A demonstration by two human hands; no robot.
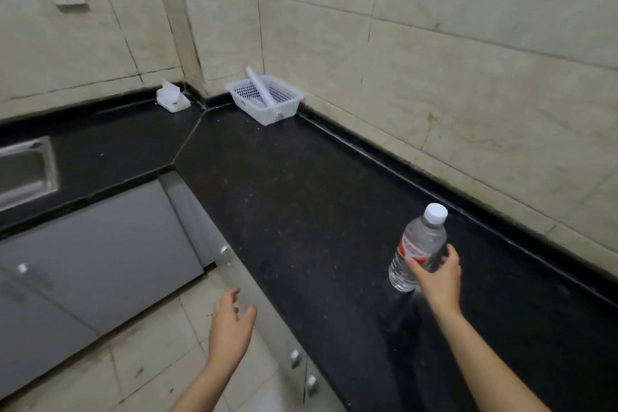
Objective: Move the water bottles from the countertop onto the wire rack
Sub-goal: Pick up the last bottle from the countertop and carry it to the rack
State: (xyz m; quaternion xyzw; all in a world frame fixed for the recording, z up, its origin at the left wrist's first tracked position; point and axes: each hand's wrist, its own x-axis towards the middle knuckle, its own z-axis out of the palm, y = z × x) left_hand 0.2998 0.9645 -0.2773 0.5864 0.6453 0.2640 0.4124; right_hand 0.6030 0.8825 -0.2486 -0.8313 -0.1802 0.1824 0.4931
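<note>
A clear water bottle (419, 244) with a white cap and a red label stands upright on the black countertop (301, 204), toward the near right. My right hand (438, 273) wraps around its lower half, thumb on the left side and fingers on the right. My left hand (230, 324) hovers over the floor in front of the counter edge, fingers apart and holding nothing. No wire rack is in view.
A white perforated basket (267, 99) with a white roll in it sits in the far corner. A white tissue pack (172, 98) lies left of it. A steel sink (23, 174) is at the far left. Grey cabinets (100, 244) stand below the counter.
</note>
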